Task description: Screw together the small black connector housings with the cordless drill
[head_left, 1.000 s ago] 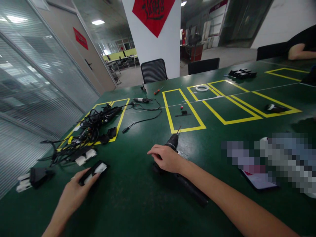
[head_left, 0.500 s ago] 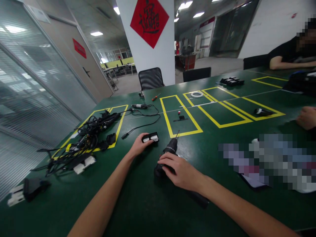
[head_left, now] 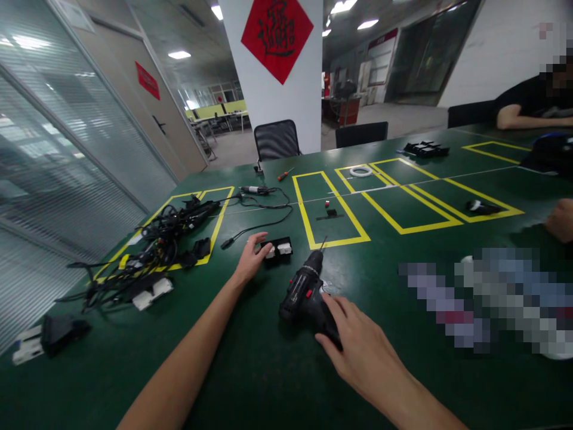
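Observation:
A black cordless drill (head_left: 302, 292) lies on its side on the green table, its thin bit pointing away from me. My right hand (head_left: 358, 337) is around the drill's handle, thumb on the left and fingers on the right. Left of the bit is a small black case (head_left: 276, 258) with two white pieces in it. At its left end is my left hand (head_left: 251, 258), fingers apart and extended, the thumb touching or just over the case. The handle's lower end is hidden by my right hand.
Tangled black cables (head_left: 170, 239) cover the left side. Black-and-white parts (head_left: 152, 292) lie in front of them. Yellow tape rectangles (head_left: 340, 243) mark the table. Beyond are an orange screwdriver (head_left: 284, 175) and a white ring (head_left: 360, 171). Another person's hand (head_left: 559, 224) is at right.
My right hand has slid from the drill's body back to its handle. My left fingers have loosened from the black case, which shows more fully.

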The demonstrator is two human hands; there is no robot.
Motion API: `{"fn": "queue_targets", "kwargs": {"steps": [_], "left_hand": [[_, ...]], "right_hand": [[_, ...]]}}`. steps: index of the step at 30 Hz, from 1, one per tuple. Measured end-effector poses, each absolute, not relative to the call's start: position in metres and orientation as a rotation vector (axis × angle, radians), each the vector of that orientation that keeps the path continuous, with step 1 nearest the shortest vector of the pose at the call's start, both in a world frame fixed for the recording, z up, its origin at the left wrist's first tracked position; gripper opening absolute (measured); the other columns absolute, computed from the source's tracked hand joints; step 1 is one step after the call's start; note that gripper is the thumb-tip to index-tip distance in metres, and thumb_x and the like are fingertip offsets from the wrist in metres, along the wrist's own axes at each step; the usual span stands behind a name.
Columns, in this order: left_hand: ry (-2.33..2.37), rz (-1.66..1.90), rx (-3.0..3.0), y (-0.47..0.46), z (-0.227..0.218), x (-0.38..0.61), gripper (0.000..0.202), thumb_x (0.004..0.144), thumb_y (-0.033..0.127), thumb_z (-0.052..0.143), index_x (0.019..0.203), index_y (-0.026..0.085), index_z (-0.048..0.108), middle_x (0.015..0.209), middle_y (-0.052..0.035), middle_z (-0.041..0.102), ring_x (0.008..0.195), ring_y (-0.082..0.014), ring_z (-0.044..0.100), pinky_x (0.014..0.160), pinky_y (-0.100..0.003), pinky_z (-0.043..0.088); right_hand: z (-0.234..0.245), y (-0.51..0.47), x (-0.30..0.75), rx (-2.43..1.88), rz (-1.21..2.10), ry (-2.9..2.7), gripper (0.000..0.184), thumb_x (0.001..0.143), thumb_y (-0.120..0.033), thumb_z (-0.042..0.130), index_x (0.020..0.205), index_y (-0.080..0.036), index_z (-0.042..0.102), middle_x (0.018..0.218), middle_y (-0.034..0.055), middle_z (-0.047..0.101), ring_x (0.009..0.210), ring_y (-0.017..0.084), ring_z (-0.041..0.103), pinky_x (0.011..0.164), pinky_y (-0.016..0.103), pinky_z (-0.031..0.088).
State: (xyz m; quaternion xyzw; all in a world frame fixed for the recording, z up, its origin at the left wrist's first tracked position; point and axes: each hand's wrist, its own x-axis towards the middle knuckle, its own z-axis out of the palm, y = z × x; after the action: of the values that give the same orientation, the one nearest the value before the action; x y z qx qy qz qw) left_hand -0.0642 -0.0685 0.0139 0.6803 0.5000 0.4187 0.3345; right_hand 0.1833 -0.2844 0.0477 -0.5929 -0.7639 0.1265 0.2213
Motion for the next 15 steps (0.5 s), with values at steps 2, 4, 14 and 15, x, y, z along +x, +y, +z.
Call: {"fn": "queue_targets", "kwargs": {"steps": [2, 4, 14, 15], "left_hand": [[1.366, 1.266, 1.802, -0.079, 0.014, -0.068, 0.042, 0.086, 0.042, 0.056, 0.12, 0.018, 0.053, 0.131, -0.013, 0.051, 0.125, -0.0262, 0.051, 0.104, -0.045, 0.045], [1.448, 1.388, 1.887, -0.095, 0.017, -0.073, 0.033, 0.088, 0.036, 0.054, 0.115, 0.018, 0.054, 0.13, -0.0124, 0.051, 0.125, -0.0243, 0.05, 0.106, -0.043, 0.044], [1.32, 1.363, 2.084, -0.167, 0.03, -0.062, 0.012, 0.09, 0.023, 0.047, 0.094, 0.019, 0.058, 0.099, -0.0084, 0.057, 0.095, -0.0221, 0.057, 0.088, -0.038, 0.048], [1.247, 1.4, 2.05, -0.169, 0.029, -0.059, 0.012, 0.09, 0.025, 0.048, 0.094, 0.019, 0.058, 0.098, -0.0084, 0.056, 0.094, -0.0221, 0.057, 0.087, -0.038, 0.048]], "right_hand": [[0.039, -0.286, 0.178, -1.802, 0.261, -2.147, 0.07, 0.078, -0.025, 0.067, 0.143, -0.014, 0.042, 0.103, 0.0165, 0.065, 0.087, 0.035, 0.066, 0.071, 0.051, 0.058], [0.031, -0.287, 0.177, -1.857, 0.258, -2.117, 0.077, 0.075, -0.024, 0.07, 0.145, -0.016, 0.038, 0.098, 0.0166, 0.066, 0.083, 0.035, 0.067, 0.064, 0.048, 0.058], [0.029, -0.295, 0.2, -1.747, 0.666, -1.681, 0.061, 0.084, -0.04, 0.063, 0.139, -0.028, 0.037, 0.103, 0.0108, 0.071, 0.079, 0.033, 0.072, 0.064, 0.046, 0.058], [0.033, -0.295, 0.201, -1.742, 0.679, -1.638, 0.061, 0.085, -0.041, 0.062, 0.139, -0.028, 0.036, 0.102, 0.0104, 0.071, 0.079, 0.032, 0.073, 0.063, 0.045, 0.057]]}}
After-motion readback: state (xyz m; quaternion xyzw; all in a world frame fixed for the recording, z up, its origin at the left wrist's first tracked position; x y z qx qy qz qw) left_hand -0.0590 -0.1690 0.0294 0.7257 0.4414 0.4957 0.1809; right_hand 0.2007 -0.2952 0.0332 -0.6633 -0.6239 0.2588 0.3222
